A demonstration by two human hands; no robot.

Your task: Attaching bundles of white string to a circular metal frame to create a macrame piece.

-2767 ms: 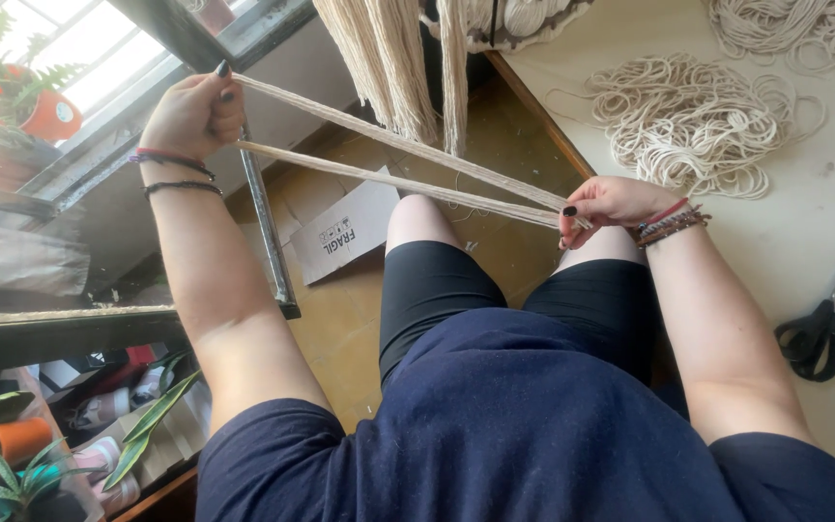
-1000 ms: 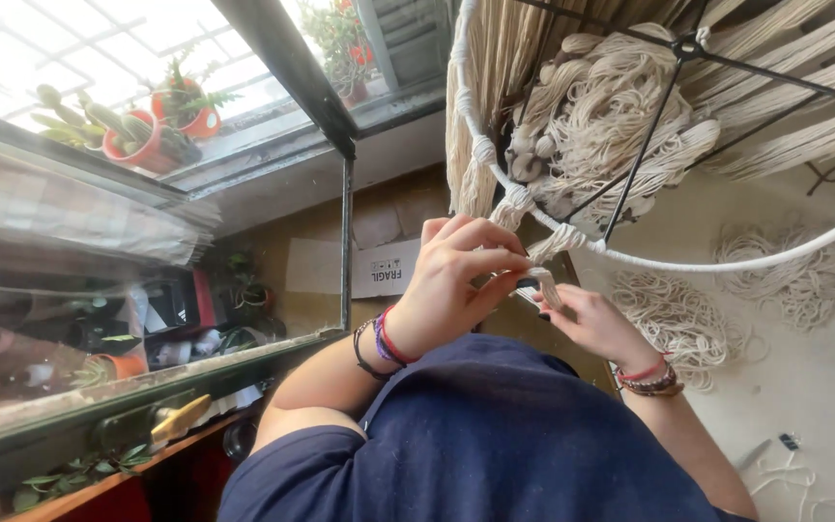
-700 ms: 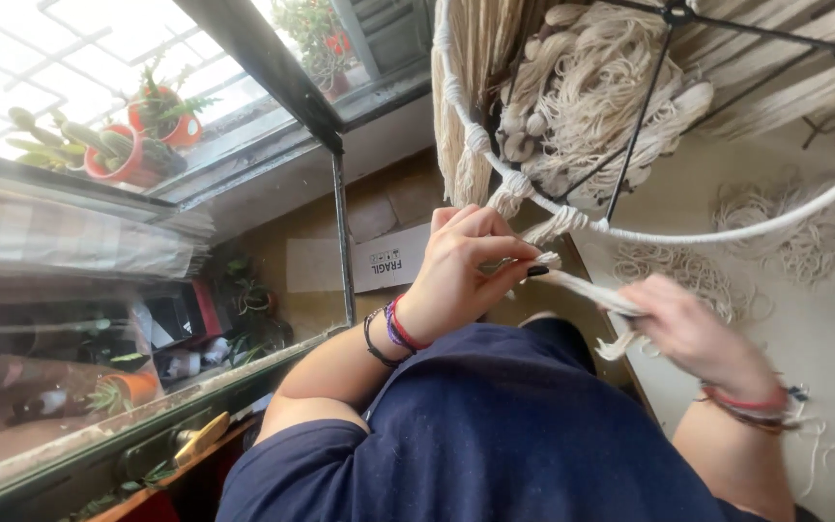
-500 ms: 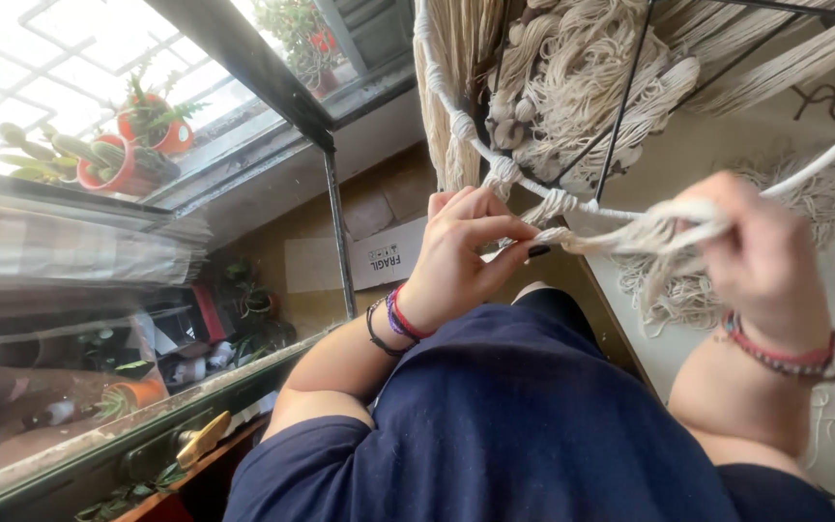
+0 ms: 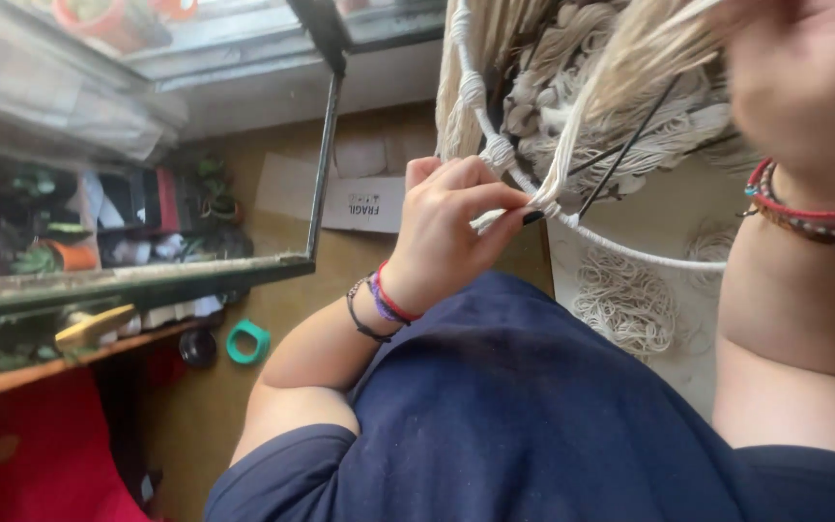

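A left hand (image 5: pixel 451 227) pinches a cream cord bundle (image 5: pixel 572 145) against the white hoop (image 5: pixel 630 253), steadying the knot, while the blurred right hand (image 5: pixel 809 77), raised close to the camera, grips the cords and draws them taut.

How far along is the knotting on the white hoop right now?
Several cord bundles already hang knotted along the white hoop. In hand: the left hand pinches a fresh knot at the hoop, while the right hand, blurred and close to the camera, draws its cream strands upward. A bare stretch of hoop and a loose cord pile remain.
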